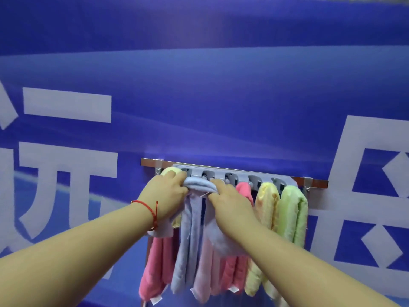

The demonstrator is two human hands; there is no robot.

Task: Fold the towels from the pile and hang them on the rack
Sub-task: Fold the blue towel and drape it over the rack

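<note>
A grey rack [221,172] with several pegs is fixed to a metal rail on the blue wall. A folded light blue towel [192,218] is draped over one peg near the rack's left end. My left hand [164,196] grips the towel's top fold from the left, and my right hand [228,201] grips it from the right. Other folded towels hang along the rack: a yellow towel [169,171] behind my left hand, a pink towel [155,267] low on the left, a pale pink towel [204,280], another yellow towel [266,202] and a green towel [292,213].
The metal rail [314,182] sticks out past the rack on both sides with brackets at its ends. A blue banner with large white characters [66,173] covers the whole wall. A red string bracelet [153,212] is on my left wrist.
</note>
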